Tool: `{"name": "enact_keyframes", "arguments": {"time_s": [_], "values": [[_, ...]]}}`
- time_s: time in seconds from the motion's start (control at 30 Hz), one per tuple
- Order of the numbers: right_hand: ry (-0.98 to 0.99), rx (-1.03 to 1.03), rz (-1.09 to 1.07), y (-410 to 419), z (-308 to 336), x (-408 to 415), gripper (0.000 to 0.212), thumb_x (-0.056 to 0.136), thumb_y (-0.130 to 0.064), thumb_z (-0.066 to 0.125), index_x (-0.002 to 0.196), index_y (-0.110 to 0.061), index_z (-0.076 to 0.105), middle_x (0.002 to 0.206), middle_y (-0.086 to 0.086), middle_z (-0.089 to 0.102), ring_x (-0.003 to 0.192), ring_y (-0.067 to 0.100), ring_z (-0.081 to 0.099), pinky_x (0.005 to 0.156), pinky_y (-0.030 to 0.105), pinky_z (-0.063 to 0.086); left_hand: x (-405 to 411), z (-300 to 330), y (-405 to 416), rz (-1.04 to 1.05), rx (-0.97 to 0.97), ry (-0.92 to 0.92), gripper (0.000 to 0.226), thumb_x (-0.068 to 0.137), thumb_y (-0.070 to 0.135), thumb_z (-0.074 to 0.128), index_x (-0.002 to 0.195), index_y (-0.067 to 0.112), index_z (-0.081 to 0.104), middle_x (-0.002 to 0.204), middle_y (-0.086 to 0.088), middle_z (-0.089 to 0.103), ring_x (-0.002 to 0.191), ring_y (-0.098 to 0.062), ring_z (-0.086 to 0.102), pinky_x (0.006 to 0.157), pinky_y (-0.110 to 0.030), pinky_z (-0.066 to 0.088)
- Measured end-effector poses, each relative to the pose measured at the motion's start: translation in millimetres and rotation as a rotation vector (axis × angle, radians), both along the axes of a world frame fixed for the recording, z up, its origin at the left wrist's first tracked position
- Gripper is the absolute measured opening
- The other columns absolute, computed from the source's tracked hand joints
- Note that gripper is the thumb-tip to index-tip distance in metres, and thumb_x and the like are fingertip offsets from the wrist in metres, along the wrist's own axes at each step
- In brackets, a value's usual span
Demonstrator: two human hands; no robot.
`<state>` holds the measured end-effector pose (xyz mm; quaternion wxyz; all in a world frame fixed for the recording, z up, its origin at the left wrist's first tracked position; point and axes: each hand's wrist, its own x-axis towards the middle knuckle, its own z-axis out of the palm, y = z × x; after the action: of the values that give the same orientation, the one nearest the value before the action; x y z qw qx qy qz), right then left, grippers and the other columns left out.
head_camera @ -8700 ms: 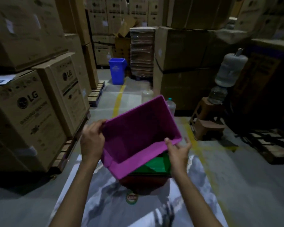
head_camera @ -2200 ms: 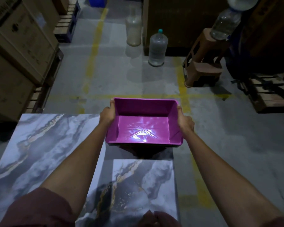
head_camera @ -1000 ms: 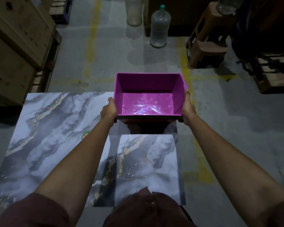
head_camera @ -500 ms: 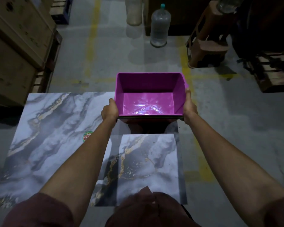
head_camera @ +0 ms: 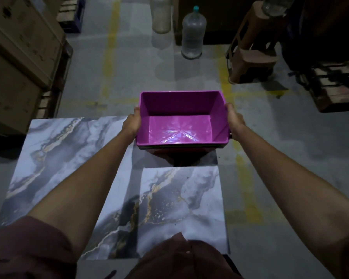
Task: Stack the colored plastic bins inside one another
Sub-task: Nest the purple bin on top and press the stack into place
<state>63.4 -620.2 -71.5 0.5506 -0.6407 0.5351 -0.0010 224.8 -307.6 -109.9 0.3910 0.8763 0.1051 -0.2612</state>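
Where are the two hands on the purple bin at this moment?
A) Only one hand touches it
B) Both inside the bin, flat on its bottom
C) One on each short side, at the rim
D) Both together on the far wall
C: the left hand holds the left side of the purple bin and the right hand holds the right side, both at the rim.
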Motion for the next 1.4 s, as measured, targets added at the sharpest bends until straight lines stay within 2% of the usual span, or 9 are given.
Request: {"name": "enact_keyframes", "arguments": {"time_s": [0.1,0.2,0.33,0.5,0.77,0.9,1.0,1.23,1.4], "values": [[0.053,-0.080,0.046,-2.5,-3.2,16.4,0.077,0.096,-0.073,0.050,0.134,-0.007,0.064,0.127,0.016,0.066,0.103,0.033,0.065,0.080,0.034,0.048,-5.1,13.1,-14.6,-0.074,0.046,-0.030,0.104,0.088,0.094,0.019,0.127,0.011,0.067,0.119,-0.016,0.071,0.103,-0.037,0.069,0.091,-0.045,0.058],[0.109,-0.235,0.118,1.1,-10.1,22.0,0.089,0.093,-0.079,0.051,0.140,-0.004,0.058,0.141,0.021,0.061,0.125,0.040,0.061,0.091,0.039,0.049,-8.3,9.1,-16.3,-0.067,0.105,-0.094,0.092,0.096,0.086,0.025,0.127,0.007,0.062,0.124,-0.019,0.068,0.109,-0.039,0.066,0.088,-0.043,0.052],[0.110,-0.305,0.156,1.7,-14.4,24.0,0.085,0.094,-0.078,0.050,0.134,-0.003,0.060,0.136,0.022,0.063,0.121,0.041,0.063,0.081,0.035,0.042,-6.2,6.0,-16.4,-0.060,0.171,-0.165,0.101,0.095,0.087,0.016,0.124,0.003,0.065,0.129,-0.026,0.068,0.118,-0.044,0.065,0.097,-0.049,0.053],[0.137,-0.267,0.130,0.6,-12.5,26.9,0.095,0.098,-0.081,0.030,0.142,-0.001,0.057,0.141,0.025,0.060,0.125,0.041,0.061,0.089,0.038,0.046,-4.1,4.0,-16.2,-0.014,0.159,-0.089,0.131,0.078,0.097,-0.009,0.124,0.006,0.072,0.126,-0.028,0.070,0.114,-0.043,0.068,0.103,-0.055,0.054],[0.261,-0.386,0.187,-1.5,-19.5,30.9,0.091,0.102,-0.075,0.025,0.137,0.001,0.061,0.139,0.025,0.062,0.124,0.040,0.062,0.083,0.037,0.042,-4.2,-2.9,-16.5,-0.041,0.191,-0.124,0.102,0.103,0.075,0.005,0.130,0.000,0.069,0.132,-0.029,0.067,0.123,-0.043,0.064,0.103,-0.048,0.050],[0.282,-0.388,0.194,-6.4,-21.5,32.7,0.093,0.101,-0.076,0.025,0.142,0.001,0.057,0.145,0.027,0.057,0.131,0.042,0.058,0.104,0.044,0.047,-1.2,-2.0,-18.2,-0.051,0.172,-0.138,0.097,0.105,0.071,0.006,0.130,0.002,0.069,0.134,-0.027,0.067,0.126,-0.043,0.063,0.109,-0.050,0.050],[0.294,-0.382,0.194,-9.8,-23.4,34.4,0.096,0.099,-0.078,0.024,0.143,0.000,0.056,0.146,0.027,0.056,0.133,0.043,0.057,0.108,0.045,0.046,0.2,-2.0,-19.4,-0.052,0.171,-0.149,0.094,0.107,0.069,0.006,0.131,0.003,0.069,0.135,-0.028,0.066,0.127,-0.043,0.062,0.109,-0.051,0.049],[0.265,-0.401,0.162,-5.9,-26.9,33.9,0.093,0.099,-0.078,0.025,0.139,-0.001,0.059,0.141,0.025,0.060,0.125,0.043,0.061,0.098,0.045,0.050,-4.7,1.1,-22.7,-0.050,0.180,-0.215,0.089,0.109,0.065,0.007,0.126,0.003,0.070,0.127,-0.025,0.070,0.118,-0.041,0.065,0.092,-0.042,0.047],[0.288,-0.470,0.172,-0.8,-22.6,31.1,0.086,0.102,-0.073,0.027,0.137,-0.003,0.062,0.139,0.025,0.061,0.126,0.042,0.060,0.101,0.045,0.048,-9.2,3.0,-20.9,-0.037,0.212,-0.281,0.084,0.109,0.064,0.011,0.121,0.005,0.070,0.124,-0.024,0.071,0.114,-0.041,0.067,0.096,-0.048,0.051]]}}
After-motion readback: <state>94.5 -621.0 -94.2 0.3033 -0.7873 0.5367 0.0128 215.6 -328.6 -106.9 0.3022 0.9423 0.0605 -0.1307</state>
